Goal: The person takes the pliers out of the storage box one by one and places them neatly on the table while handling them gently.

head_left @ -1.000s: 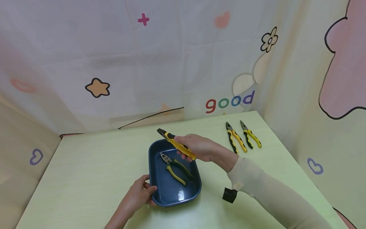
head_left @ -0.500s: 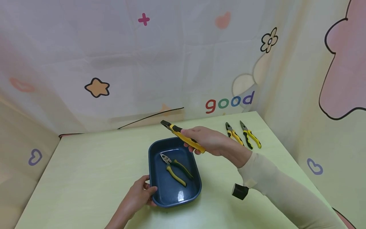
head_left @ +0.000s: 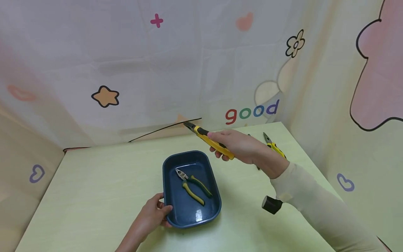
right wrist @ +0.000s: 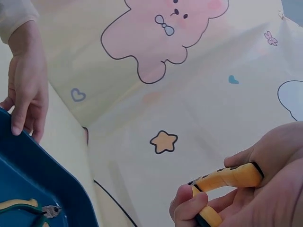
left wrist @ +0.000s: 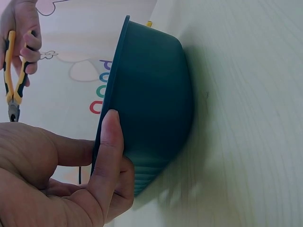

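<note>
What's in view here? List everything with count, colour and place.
Tray: one, dark blue, on the table.
Green-and-yellow pliers: one, metal head, lying in the tray.
Yellow-and-black pliers: one, in the right hand.
Table pliers: one, yellow and black, partly covered by the right arm.
Mostly hidden thing: one, dark tip showing, behind the right hand.
Table: one, pale green, underneath.
Printed cloth: panels uncounted, pale, around the table.
Block: one, black, by the right cuff.
Sleeves: two, pale, one per arm.
Left hand: one, gripping the tray's rim.
Right hand: one, raised.
</note>
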`<control>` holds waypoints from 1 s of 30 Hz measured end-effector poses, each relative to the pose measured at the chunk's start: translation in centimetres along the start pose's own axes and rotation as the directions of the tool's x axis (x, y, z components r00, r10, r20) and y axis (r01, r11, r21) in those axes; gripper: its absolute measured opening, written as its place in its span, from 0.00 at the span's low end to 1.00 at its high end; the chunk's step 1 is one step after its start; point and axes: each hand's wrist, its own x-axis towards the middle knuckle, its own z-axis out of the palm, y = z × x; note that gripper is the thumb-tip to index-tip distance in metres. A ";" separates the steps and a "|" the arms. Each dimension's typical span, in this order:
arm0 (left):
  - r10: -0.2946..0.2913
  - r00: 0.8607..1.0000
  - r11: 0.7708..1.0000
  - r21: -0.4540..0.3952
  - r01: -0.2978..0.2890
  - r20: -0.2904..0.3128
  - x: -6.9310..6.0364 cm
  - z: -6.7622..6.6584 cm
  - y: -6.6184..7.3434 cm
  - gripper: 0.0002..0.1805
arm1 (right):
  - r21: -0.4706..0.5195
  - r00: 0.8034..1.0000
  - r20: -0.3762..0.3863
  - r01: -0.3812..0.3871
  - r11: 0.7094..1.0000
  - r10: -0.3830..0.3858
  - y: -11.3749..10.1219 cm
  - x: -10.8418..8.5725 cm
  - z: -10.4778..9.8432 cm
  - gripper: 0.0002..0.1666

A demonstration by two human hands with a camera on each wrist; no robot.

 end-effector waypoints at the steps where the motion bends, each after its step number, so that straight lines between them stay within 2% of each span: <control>1: 0.001 1.000 1.000 -0.001 -0.001 0.000 0.0 0.0 -0.1 0.28 | -0.002 1.000 -0.009 -0.001 1.000 0.001 -0.1 -0.1 -0.2 0.29; 17: -0.003 1.000 1.000 0.001 0.003 0.003 -0.2 0.0 0.0 0.28 | -0.066 0.992 -0.129 0.001 0.998 -0.010 -1.6 -2.4 -4.0 0.30; 30: 0.013 1.000 1.000 0.006 -0.013 0.010 -0.3 -0.2 0.0 0.28 | -0.073 0.988 -0.149 0.015 0.997 -0.026 -1.4 -3.1 -6.0 0.31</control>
